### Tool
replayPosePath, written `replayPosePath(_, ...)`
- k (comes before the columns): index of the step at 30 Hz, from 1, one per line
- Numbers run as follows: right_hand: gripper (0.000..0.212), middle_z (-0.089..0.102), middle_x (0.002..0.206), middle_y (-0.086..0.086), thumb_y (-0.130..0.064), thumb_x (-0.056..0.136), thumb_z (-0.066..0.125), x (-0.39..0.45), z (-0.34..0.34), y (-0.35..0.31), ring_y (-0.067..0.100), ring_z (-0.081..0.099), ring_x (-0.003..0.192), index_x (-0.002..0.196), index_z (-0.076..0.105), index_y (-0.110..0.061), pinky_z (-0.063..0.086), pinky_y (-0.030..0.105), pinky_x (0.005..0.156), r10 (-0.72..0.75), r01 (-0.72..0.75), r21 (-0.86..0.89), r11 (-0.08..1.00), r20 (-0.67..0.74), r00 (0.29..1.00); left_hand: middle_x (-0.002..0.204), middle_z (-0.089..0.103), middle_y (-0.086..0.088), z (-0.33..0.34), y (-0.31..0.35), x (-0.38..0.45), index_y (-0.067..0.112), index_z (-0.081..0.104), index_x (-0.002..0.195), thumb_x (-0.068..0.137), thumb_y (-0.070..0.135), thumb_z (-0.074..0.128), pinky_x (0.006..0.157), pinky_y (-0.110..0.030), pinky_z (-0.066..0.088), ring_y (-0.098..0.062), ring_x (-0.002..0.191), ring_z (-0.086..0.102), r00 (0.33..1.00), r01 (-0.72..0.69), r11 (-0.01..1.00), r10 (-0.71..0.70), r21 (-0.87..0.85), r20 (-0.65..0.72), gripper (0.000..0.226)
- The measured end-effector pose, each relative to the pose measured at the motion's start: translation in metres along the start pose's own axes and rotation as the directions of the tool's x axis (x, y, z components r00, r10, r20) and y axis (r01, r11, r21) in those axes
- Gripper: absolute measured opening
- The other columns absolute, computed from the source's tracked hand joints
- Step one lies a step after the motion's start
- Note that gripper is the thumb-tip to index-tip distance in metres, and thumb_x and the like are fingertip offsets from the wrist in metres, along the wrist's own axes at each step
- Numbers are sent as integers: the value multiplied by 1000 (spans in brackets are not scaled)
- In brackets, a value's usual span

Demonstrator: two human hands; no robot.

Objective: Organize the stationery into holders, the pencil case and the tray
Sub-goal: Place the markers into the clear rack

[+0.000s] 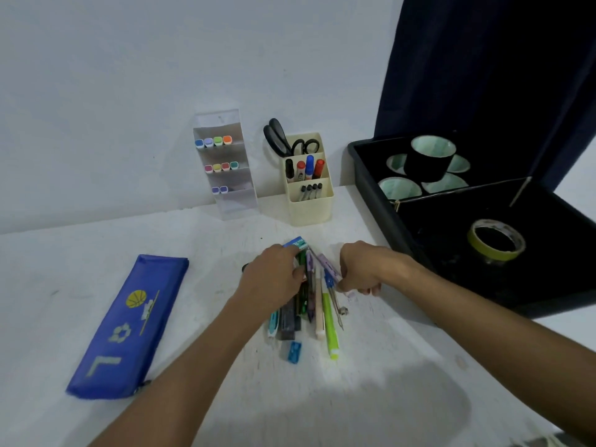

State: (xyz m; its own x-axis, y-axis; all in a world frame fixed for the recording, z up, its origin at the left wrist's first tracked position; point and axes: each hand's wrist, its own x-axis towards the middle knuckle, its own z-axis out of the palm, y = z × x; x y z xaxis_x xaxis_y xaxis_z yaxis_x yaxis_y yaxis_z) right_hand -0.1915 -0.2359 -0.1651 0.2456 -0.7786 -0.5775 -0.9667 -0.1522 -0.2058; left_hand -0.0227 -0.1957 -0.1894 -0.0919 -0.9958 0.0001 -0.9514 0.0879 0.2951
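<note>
A heap of pens and pencils (317, 304) lies on the white table, with a yellow-green highlighter (330, 327) and a small blue sharpener (294, 351) at its near end. My left hand (274, 277) presses on the heap's left side, fingers curled around several pens. My right hand (362, 269) pinches a lilac pen (329, 264) on the right side. A blue pencil case (129, 327) lies flat to the left. At the back stand a clear marker holder (225, 166) and a cream holder (309, 188) with scissors and markers.
A black tray (419, 240) at the right holds several tape rolls, one yellow-rimmed roll (496, 240) in its near compartment. A dark curtain hangs behind the tray. The wall runs close behind the holders.
</note>
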Motion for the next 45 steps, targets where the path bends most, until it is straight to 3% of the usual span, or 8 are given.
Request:
replayPosePath(3,28,63,65,10,-26,83,71,2,-1,0,18,57,44,73,57,-4,55,26,50,15,-15,48,999,-6,1000,92,60,-3,-5,12,-13,16,61,101,93,34,51,65,-30,49,-17,80,59,999,-31,999,31,-25,12,22)
replayPosePath(7,18,65,69,11,-19,84,66,0,-2,2,19,60,47,78,63,-3,56,26,55,33,-31,81,996,-26,999,67,52,2,2,43,-42,19,49,70,87,57,52,60,-27,46,-12,62,52,968,-32,999,35,-18,250,42)
replayPosePath(11,18,67,74,12,-21,83,68,0,-5,5,22,66,56,81,62,-4,58,28,56,44,-31,154,988,-85,995,76,45,3,9,53,-56,16,47,84,83,60,55,63,-29,43,-15,73,50,944,-41,990,-7,136,331,45)
replayPosePath(22,21,72,80,12,-20,82,73,-7,-16,6,22,72,68,98,65,-8,57,26,52,51,37,373,927,-223,973,92,58,-2,7,55,-67,14,56,98,86,35,59,69,-28,52,-17,82,59,956,83,996,-86,24,279,25)
replayPosePath(26,21,64,88,5,-22,85,70,-19,-25,3,19,66,63,102,68,-10,56,25,49,40,140,376,916,-433,900,72,53,3,-16,37,-53,17,57,83,83,36,62,53,-22,44,-10,63,55,967,181,983,-171,-35,187,19)
replayPosePath(31,19,64,91,-1,-26,86,69,-32,-43,-17,3,56,66,100,72,-13,40,11,51,-96,375,249,893,-708,700,89,68,-1,-67,-3,-32,17,69,97,87,36,60,64,-26,42,-14,72,55,979,162,981,-174,-110,-108,23)
replayPosePath(37,30,61,91,-2,-31,87,67,-30,-60,-58,14,57,82,111,70,-14,52,31,82,-213,536,176,826,-783,585,78,69,-6,-107,-43,-7,9,71,87,85,28,61,70,-33,48,-22,72,59,892,136,984,-171,-113,-418,22)
replayPosePath(45,21,58,92,4,-25,93,59,21,-61,-99,17,53,81,101,68,-8,39,26,70,-342,531,-30,847,-795,501,88,61,-10,-114,-69,25,8,69,106,90,24,58,70,-31,46,-24,78,58,890,82,996,-85,-24,-447,24)
